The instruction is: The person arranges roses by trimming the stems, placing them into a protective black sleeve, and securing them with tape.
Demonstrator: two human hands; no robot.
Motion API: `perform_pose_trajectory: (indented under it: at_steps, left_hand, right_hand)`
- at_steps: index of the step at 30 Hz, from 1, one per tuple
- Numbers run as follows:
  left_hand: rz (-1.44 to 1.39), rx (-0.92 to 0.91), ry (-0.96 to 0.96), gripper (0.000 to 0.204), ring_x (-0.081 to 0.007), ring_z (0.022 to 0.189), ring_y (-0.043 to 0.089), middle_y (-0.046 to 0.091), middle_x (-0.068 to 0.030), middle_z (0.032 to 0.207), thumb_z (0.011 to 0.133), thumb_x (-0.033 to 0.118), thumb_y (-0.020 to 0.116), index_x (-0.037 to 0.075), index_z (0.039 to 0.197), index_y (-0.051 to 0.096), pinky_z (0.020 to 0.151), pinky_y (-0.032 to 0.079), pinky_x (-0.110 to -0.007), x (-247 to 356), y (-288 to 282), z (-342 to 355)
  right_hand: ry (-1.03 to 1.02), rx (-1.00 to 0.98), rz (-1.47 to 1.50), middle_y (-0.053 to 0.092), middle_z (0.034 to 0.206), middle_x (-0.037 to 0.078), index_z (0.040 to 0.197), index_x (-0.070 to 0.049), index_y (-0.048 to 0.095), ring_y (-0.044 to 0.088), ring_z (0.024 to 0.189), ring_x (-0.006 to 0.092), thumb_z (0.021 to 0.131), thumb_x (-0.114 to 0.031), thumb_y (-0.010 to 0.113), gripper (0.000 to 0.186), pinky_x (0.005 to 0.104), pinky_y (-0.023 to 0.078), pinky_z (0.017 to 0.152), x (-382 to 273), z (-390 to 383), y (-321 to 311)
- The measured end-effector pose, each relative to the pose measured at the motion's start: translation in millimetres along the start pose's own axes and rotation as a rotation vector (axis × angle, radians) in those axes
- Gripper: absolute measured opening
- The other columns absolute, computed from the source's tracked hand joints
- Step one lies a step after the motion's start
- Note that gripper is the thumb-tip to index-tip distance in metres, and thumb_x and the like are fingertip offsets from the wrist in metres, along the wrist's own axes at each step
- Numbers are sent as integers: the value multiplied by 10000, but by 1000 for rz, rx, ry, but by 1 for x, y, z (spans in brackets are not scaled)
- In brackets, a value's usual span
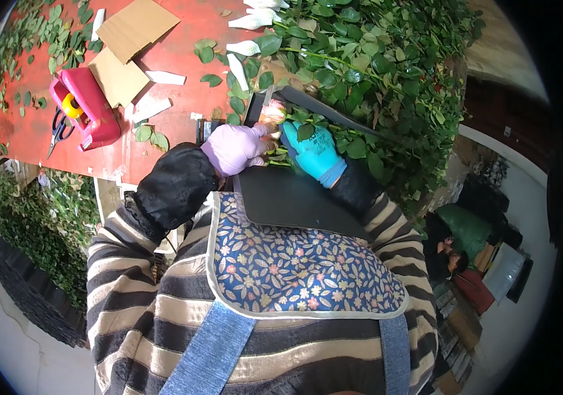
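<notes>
Left hand (234, 150), right hand (313, 151) — fingers grasping rose stems (280, 159) — near table edge (113, 176), well apart from pink dispenser (95, 108).

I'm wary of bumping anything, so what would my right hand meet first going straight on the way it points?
Probably the pale pink rose, just up and left of your turquoise-gloved right hand; depth is unclear, and they may already touch.

Sleeves (118, 258) are striped, apron (304, 273) floral — straps (210, 345) seemingly denim.
</notes>
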State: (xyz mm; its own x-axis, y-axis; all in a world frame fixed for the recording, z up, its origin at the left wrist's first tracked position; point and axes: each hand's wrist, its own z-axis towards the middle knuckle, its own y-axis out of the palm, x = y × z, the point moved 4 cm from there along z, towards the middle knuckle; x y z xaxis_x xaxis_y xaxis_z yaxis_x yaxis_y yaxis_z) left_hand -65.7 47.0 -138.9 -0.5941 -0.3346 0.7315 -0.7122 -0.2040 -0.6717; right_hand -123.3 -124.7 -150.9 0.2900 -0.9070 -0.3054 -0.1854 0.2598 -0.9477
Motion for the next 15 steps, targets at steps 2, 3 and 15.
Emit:
perform_pose_trajectory:
  at_steps: [2, 3, 15]
  left_hand:
    - [-79, 17, -45, 306, -298, 821, 687, 688, -141, 974, 929, 185, 579, 96, 1221, 599, 697, 551, -389, 0, 4, -1]
    - [-154, 29, -86, 324, -304, 795, 688, 686, -158, 922, 937, 197, 576, 92, 1244, 577, 686, 548, -391, 0, 6, -2]
    - [-46, 87, -118, 308, -352, 805, 671, 669, -192, 862, 959, 325, 537, 127, 1190, 583, 689, 516, -412, -3, 12, -4]
  right_hand:
    - [52, -79, 51, 607, 786, 118, 1024, -83, 580, 606, 658, 318, 896, -156, 599, 149, 440, 479, 562, 3, -1, 5]
    - [25, -77, 56, 609, 794, 117, 1054, -83, 587, 608, 666, 316, 892, -157, 604, 179, 436, 482, 567, 3, -1, 3]
    - [140, -13, -376, 653, 1103, 85, 1284, -113, 590, 645, 697, 285, 871, -200, 615, 423, 404, 522, 685, 1, 4, -19]
